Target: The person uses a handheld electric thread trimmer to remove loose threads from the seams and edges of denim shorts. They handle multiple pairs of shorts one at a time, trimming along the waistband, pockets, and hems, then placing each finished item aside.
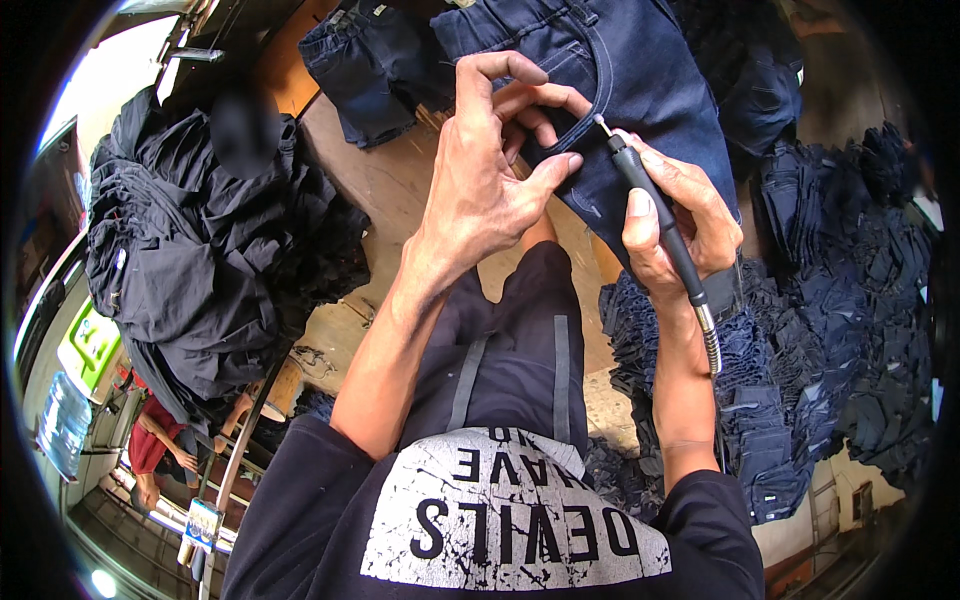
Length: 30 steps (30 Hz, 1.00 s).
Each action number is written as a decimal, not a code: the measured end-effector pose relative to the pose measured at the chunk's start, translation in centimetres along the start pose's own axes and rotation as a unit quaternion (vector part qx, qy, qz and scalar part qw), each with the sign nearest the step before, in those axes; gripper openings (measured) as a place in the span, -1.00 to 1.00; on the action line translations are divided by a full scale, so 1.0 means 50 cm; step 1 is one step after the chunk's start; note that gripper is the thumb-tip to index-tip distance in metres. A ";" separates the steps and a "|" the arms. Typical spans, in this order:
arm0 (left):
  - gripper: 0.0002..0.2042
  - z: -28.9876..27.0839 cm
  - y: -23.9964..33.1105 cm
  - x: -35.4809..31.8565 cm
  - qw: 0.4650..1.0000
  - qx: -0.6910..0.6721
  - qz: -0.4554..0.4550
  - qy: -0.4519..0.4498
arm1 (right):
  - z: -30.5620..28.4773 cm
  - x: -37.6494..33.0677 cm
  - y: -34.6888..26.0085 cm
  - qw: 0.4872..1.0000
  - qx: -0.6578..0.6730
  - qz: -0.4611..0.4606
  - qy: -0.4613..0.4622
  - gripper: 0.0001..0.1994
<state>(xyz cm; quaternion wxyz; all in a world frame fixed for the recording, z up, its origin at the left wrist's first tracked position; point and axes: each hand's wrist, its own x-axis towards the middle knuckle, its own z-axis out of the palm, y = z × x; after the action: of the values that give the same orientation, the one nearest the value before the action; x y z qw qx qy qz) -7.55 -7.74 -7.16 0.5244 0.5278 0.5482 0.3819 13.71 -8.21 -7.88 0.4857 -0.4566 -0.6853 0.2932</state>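
Note:
Dark blue denim trousers (650,70) with pale stitching lie before me at the top of the view. My left hand (485,185) is closed at their curved pocket edge, with the cloth between its thumb and bent fingers. In my right hand (690,215) is a black rotary tool handpiece (652,190), held like a pen, its metal spring sleeve pointing back toward my forearm. The tool's small round tip is at the stitched pocket edge, close to my left fingertips. Whether the tip touches the cloth I cannot tell.
A large heap of black garments (210,240) rises at the left. Folded dark jeans (770,400) are stacked along the right. Another dark denim garment (365,75) with a gathered waist lies beyond my left hand. A person in a red top (155,435) is at the lower left.

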 end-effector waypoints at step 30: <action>-0.27 0.005 -0.004 -0.004 0.999 -0.031 0.008 -0.002 | 0.005 -0.012 0.011 0.998 -0.010 0.053 0.028 -0.72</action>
<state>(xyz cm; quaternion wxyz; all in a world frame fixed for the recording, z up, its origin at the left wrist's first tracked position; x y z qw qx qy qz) -7.36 -8.02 -7.38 0.5384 0.5167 0.5308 0.4016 13.70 -8.51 -8.66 0.4841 -0.5048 -0.6492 0.2991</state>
